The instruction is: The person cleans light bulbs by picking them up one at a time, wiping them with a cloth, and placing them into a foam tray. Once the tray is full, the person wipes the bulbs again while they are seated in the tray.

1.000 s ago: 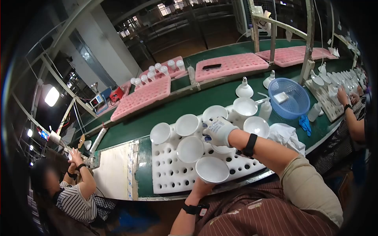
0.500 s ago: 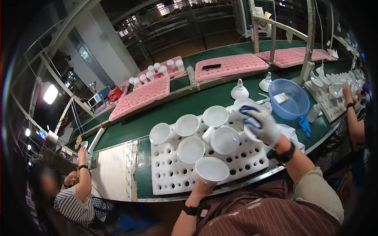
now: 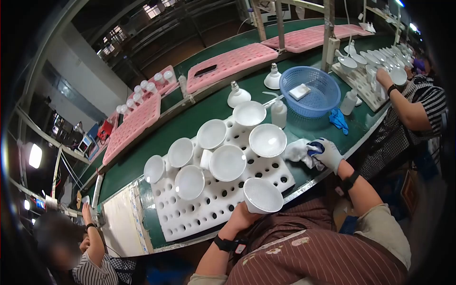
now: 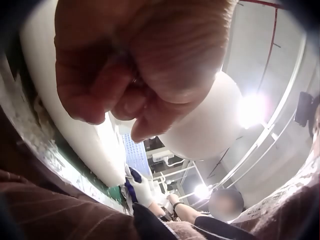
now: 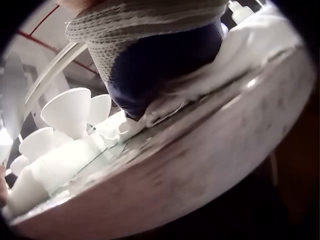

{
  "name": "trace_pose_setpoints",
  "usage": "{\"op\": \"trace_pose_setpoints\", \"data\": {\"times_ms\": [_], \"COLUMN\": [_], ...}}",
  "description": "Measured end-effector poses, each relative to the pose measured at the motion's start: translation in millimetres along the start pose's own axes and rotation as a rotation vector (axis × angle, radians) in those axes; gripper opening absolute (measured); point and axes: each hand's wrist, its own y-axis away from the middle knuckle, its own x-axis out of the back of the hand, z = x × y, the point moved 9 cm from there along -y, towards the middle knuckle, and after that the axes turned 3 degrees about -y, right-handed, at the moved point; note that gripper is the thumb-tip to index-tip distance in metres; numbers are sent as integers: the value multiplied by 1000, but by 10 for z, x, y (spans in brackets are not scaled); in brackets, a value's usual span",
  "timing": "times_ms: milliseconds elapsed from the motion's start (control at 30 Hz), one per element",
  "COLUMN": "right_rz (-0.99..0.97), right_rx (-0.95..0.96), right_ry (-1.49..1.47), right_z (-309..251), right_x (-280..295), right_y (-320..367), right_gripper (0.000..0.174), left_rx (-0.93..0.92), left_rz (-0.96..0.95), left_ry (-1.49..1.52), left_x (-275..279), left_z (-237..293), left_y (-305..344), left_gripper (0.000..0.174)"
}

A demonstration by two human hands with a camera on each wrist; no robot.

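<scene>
My bare left hand (image 3: pixel 243 217) holds a white cone-shaped reflector bulb (image 3: pixel 263 195) from beneath, its wide ribbed face turned up, at the tray's front edge. In the left wrist view, the curled fingers of the left hand (image 4: pixel 145 60) are at the narrow end of the bulb (image 4: pixel 212 125). My right hand (image 3: pixel 329 156), in a white glove with blue palm coating, grips a crumpled white cloth (image 3: pixel 300 153) on the green bench. Right of the held bulb, a white foam tray (image 3: pixel 178 222) carries several more reflector bulbs (image 3: pixel 228 163), faces up.
A blue basket (image 3: pixel 311 107) stands behind the cloth, near a squeeze bottle (image 3: pixel 279 115) and a blue glove (image 3: pixel 338 121). Two bulbs (image 3: pixel 239 95) rest face down. Pink foam trays (image 3: pixel 232 64) line the back. People work at left (image 3: pixel 95 256) and right (image 3: pixel 413 109).
My right hand has left the bulbs in the middle of the tray and moved right, down onto the cloth. The left hand keeps its bulb. The head view has swung to the right.
</scene>
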Motion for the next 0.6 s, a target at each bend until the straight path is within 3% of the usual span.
{"op": "trace_pose_setpoints", "data": {"times_ms": [33,100,167,233,267,300,367,433,500,567,600], "right_rz": [-33,-35,-203,-268,-295,-266,-201,-404,-287,-486,-517], "right_rx": [-48,256,601,719,714,670,668,56,41,-122,142], "right_ry": [-199,-166,-170,-96,-313,-306,-445,-855,-855,-1188,-912], "right_z": [-161,-735,-1456,-1856,-1806,-1818,-1565,-1023,-946,-953,-1129], "right_x": [108,294,210,-141,-357,-352,-543,-943,-857,-912,-778], "right_y": [93,325,602,801,756,682,533,297,277,363,461], "right_gripper": [32,35,40,62,64,59,48,35,30,31,32], "left_rx": [-4,-37,-69,-443,-617,-481,-197,-179,-180,-598,-723], "left_rz": [-1,-16,-30,-123,-6,-46,-93,-110,-113,1,14], "left_ry": [29,6,-23,121,-105,-134,-172,-97,-24,-39,216], "left_x": [-24,-60,-138,-342,-285,-319,-273,-327,-383,-423,-357], "left_z": [24,181,230,449,709,455,572,580,580,774,886], "left_y": [-41,-79,-155,-186,-84,-213,-169,-109,-116,17,130], "left_gripper": [37,37,37,37,37,37,35,39,43,64,67]}}
